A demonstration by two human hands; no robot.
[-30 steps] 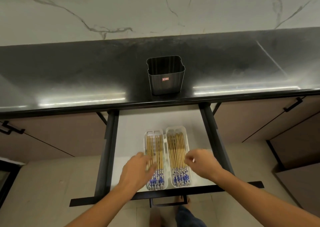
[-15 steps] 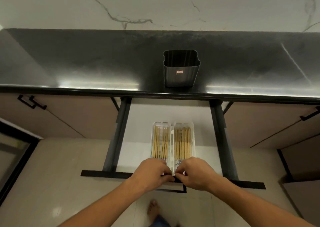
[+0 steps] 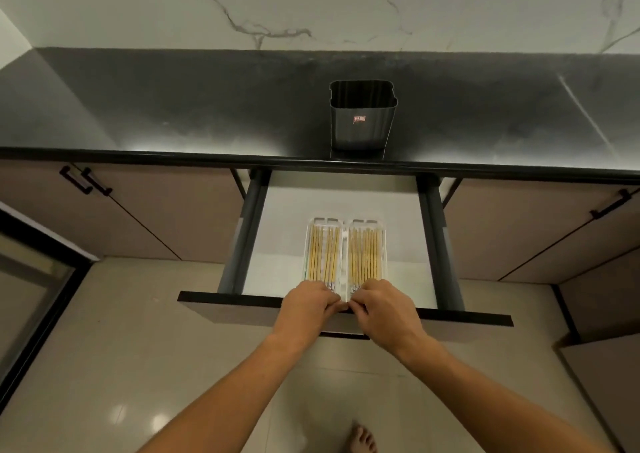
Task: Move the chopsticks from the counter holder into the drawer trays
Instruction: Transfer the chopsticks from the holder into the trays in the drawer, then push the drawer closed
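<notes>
Black stone forms the counter point(image 3: 207, 113) across the far half of the head view, backed by a white veined wall point(image 3: 311, 6). On the counter, right of centre and close to its near edge, I see the dark metal holder point(image 3: 362, 120) standing upright; no chopsticks show above its rim. Below that edge the drawer point(image 3: 346, 196) is pulled out, with dark side rails and a pale floor. Two clear trays point(image 3: 345, 222) lie side by side in the drawer, touching along their long edges. The chopsticks point(image 3: 365, 255) lie lengthwise in both trays, a pale yellow bundle in each, their near ends hidden by the hands.

I see the left hand point(image 3: 306, 309) and the right hand point(image 3: 382, 309) meeting at the near end of the trays, where the two trays join. Both hands have the fingers curled together and the fingertips almost touching. I cannot tell whether either hand pinches a chopstick, a tray edge or nothing. A bare foot point(image 3: 362, 440) shows on the tiled floor point(image 3: 138, 366) at the near edge.
</notes>
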